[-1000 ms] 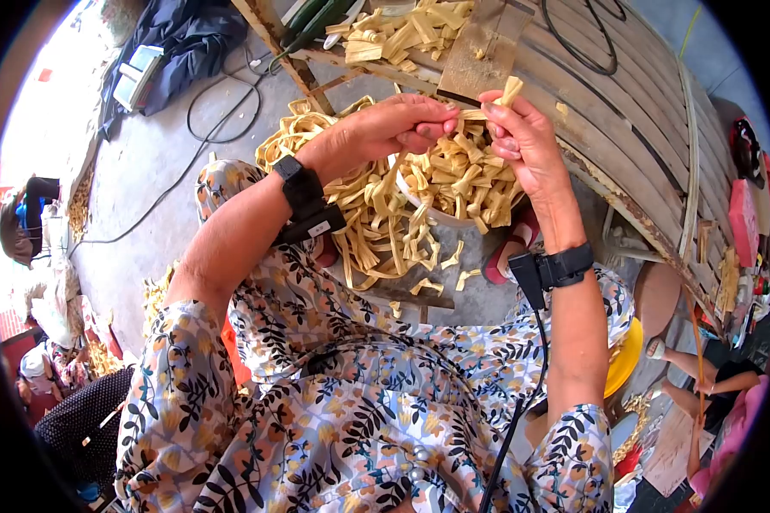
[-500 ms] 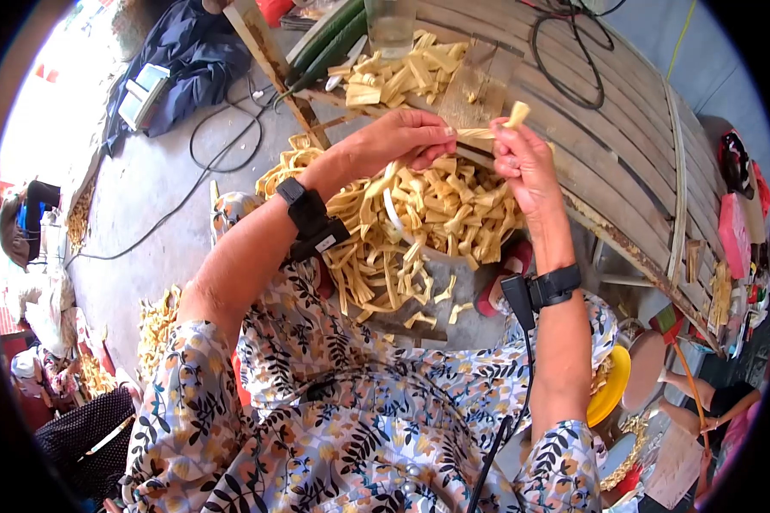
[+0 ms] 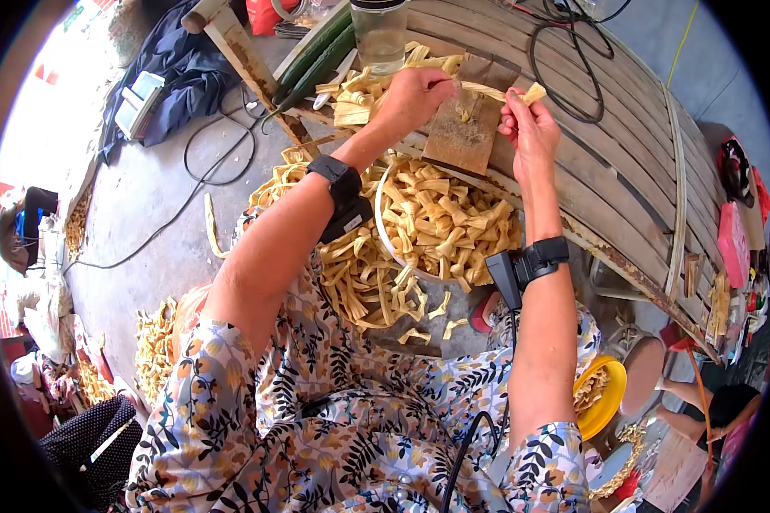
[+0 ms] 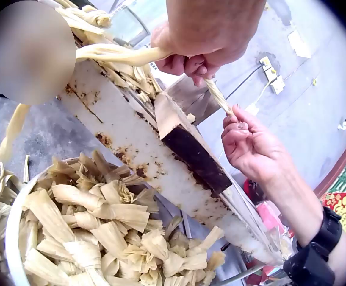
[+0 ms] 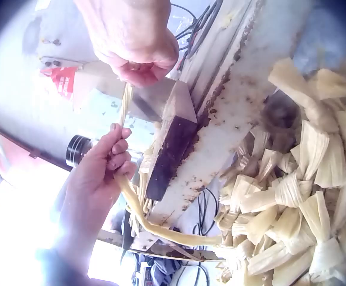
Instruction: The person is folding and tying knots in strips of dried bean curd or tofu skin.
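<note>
A pale yellow strip (image 3: 485,90) is stretched and twisted between both hands, above a wooden board (image 3: 460,141). My left hand (image 3: 415,98) pinches one side, and its long tail (image 5: 161,233) hangs down toward the heap below. My right hand (image 3: 532,137) grips the other side between thumb and fingers, with a flared end (image 3: 535,92) sticking out past them. Beneath the hands stands a white-rimmed tub (image 3: 380,214) full of knotted yellow strips (image 3: 453,227). Loose long strips (image 3: 351,274) lie beside the tub, on its left.
On the slatted bench (image 3: 624,162) are more strips (image 3: 355,107), a lidded jar of liquid (image 3: 380,38), cucumbers (image 3: 321,64) and a black cable (image 3: 565,107). A yellow bowl (image 3: 620,398) stands low at the right. Rust marks the bench's edge (image 4: 119,143).
Both hands, still holding the strip, have shifted relative to the tub toward the bench board, the left one most. The head view has moved, showing more of the jar and the tub.
</note>
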A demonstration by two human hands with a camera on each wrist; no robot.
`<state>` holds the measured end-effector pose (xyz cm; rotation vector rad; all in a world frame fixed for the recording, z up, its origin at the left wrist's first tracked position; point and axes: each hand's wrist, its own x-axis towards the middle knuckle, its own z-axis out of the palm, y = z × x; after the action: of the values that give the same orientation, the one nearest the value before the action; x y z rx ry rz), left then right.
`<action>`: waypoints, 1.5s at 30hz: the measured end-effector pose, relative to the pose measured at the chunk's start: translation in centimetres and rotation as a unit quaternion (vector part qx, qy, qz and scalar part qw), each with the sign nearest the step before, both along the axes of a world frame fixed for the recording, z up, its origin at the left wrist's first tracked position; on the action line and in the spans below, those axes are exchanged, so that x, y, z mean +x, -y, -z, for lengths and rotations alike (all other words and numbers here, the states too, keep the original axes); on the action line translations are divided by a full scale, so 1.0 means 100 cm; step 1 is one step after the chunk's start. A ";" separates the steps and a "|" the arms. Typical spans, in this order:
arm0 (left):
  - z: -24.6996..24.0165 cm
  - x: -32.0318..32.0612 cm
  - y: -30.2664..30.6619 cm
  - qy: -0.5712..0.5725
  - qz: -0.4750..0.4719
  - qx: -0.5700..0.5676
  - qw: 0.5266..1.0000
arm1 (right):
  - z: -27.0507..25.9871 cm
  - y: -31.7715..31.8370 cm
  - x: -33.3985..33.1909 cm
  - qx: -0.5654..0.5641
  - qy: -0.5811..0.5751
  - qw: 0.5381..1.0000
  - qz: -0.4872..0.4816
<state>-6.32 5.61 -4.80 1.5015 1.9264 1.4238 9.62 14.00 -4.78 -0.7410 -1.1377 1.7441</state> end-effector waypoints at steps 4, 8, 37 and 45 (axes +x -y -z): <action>0.004 -0.001 -0.006 0.005 -0.025 -0.012 1.000 | 0.009 -0.005 -0.007 0.011 0.026 0.999 0.020; 0.026 -0.002 -0.009 -0.044 -0.061 0.007 0.997 | 0.045 -0.018 -0.009 0.137 0.180 0.971 0.078; -0.022 0.051 0.099 -0.103 0.244 -0.122 0.956 | -0.003 0.072 0.063 0.071 0.353 0.885 -0.294; -0.012 0.026 0.093 0.088 0.235 -0.128 0.960 | -0.018 0.094 0.057 -0.020 -0.022 0.866 -0.499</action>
<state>-3.73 -3.74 -3.61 1.5168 1.4533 1.0171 15.28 4.65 -3.00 -0.0707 -1.6041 2.6046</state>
